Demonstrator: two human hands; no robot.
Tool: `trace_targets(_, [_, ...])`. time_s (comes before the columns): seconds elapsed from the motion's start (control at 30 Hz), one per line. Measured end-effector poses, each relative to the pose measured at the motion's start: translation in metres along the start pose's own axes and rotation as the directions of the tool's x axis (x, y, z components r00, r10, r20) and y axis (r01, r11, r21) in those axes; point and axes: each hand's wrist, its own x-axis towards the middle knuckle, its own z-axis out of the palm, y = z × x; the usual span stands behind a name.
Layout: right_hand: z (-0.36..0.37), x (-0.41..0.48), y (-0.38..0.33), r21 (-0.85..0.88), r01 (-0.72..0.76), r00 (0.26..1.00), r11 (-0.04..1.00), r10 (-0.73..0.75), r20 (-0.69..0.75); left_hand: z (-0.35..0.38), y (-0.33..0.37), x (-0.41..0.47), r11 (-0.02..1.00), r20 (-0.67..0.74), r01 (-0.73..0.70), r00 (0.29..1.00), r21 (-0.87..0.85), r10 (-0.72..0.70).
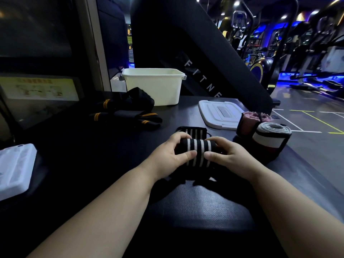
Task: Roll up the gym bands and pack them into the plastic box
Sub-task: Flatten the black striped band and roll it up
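A black gym band with white stripes (198, 148) lies partly rolled on the dark padded surface. My left hand (170, 155) grips its left end and my right hand (228, 155) grips its right end, thumbs on top. Its flat unrolled part (193, 131) stretches away behind the roll. The white plastic box (154, 86) stands open at the back, and its white lid (219, 113) lies flat to the right. Two rolled bands stand at the right: a grey, white and dark red one (270, 140) and a pink one (249, 121). Loose black bands with orange stripes (126, 110) lie in front of the box.
Another white lid or tray (14, 168) sits at the left edge. A large black machine panel (195, 53) rises behind the box. The padded surface's right edge (305, 164) drops to the gym floor, with exercise machines (297, 43) beyond.
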Motion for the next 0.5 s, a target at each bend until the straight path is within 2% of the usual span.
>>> trace_targets(0.2, [0.0033,0.0004,0.0018,-0.071,0.009,0.999,0.997,-0.011,-0.033,0.0017,0.0039,0.0006,0.998,-0.005,0.055,0.998,-0.026,-0.055])
trace_targets(0.3, [0.0019,-0.0014,-0.0007,0.018,0.012,1.0,1.0,-0.012,-0.009,0.003,0.0035,0.0024,0.998,-0.029,0.063,0.998,-0.002,-0.063])
trace_targets(0.4, [0.0032,-0.0017,-0.0043,0.084,0.01,1.0,0.996,-0.01,0.01,0.003,0.0009,0.0037,0.996,-0.068,0.009,0.998,0.088,-0.003])
trace_targets(0.5, [0.006,-0.0003,-0.0052,0.052,0.013,1.0,0.999,-0.013,-0.018,0.0036,-0.0009,0.0024,0.997,-0.06,-0.062,0.996,0.047,0.065])
